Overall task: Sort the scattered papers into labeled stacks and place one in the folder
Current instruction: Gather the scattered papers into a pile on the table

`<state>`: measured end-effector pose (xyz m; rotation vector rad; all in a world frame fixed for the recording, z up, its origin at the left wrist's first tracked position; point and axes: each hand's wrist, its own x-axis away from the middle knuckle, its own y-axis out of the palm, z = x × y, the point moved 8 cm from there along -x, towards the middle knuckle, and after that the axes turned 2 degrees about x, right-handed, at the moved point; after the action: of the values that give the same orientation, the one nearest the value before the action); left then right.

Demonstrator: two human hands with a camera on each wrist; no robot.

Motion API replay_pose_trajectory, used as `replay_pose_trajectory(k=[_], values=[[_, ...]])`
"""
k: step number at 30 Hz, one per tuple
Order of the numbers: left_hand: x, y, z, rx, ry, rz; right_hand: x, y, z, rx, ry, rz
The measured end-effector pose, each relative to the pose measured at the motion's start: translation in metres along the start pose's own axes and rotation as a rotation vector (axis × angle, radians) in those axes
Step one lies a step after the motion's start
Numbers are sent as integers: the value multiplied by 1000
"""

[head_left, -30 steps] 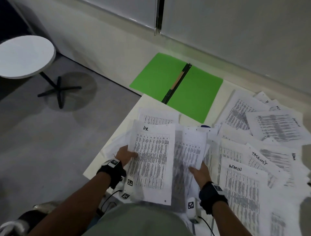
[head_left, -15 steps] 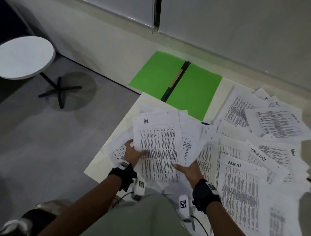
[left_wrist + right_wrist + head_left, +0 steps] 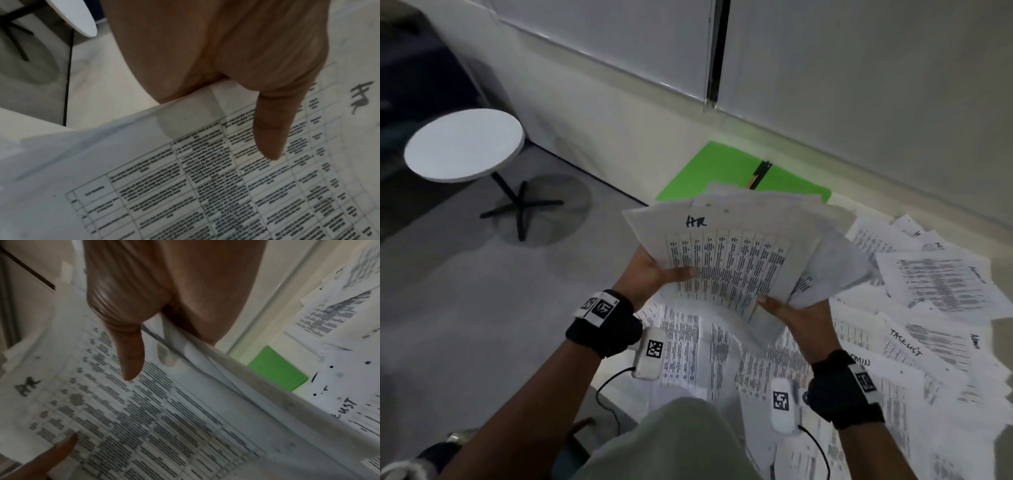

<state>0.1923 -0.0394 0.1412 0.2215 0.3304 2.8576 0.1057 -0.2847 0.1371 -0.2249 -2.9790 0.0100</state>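
Observation:
A sheaf of printed sheets with "HR" handwritten on the top page [image 3: 726,260] is lifted off the table, fanned and tilted. My left hand [image 3: 654,277] grips its left edge, thumb [image 3: 271,129] on the top page [image 3: 205,178]. My right hand [image 3: 791,308] grips its lower right edge, thumb [image 3: 131,356] on top of the HR page [image 3: 164,410]. The open green folder [image 3: 705,174] lies behind the sheaf, partly hidden by it.
Loose sheets marked "TASKLIST" [image 3: 904,342] and "ADMIN" [image 3: 859,361] lie scattered over the white table [image 3: 866,205], right and below the sheaf. A round white side table [image 3: 465,144] stands on the grey floor to the left. A wall runs behind.
Both hands have gathered the HR-topped sheets together and lifted them off the table, up in front of the folder. The view has tilted up.

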Motion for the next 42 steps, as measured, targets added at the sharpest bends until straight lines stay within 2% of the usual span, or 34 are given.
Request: replay_pose_trajectory(k=[6,9,13,17,20,21,23,25,28,30,32,36,38,42], values=[[7,-4,-38,-44,-45,48,0,13,41,-21,116,59],[11,-12,-47,-33,-53,90,-1,23,47,-5,91,22],[10,-18,-62,-124,-81,93,-5,34,55,51,104,-4],[6,-24,-48,-147,-30,212,-8,39,40,42,68,60],[4,-32,-56,-86,-33,216,-9,42,45,-12,56,64],[5,-33,-66,-141,-70,196,-9,44,52,-17,81,60],[6,-39,-94,-407,-151,159,-10,50,71,-28,125,69],[5,-47,-113,-565,-216,182,-16,51,84,-19,156,100],[-2,-66,-101,-537,-165,326,-25,38,107,127,230,102],[-4,-91,-89,-490,-100,419,-27,21,129,309,301,63],[-3,-122,-87,-561,-94,484,-19,-13,151,530,424,108],[12,-173,-117,-770,-304,463,29,-96,194,813,762,360],[23,-188,-146,-824,-455,432,50,-115,211,874,893,382],[42,-201,-195,-895,-623,345,46,-112,234,828,829,341]])
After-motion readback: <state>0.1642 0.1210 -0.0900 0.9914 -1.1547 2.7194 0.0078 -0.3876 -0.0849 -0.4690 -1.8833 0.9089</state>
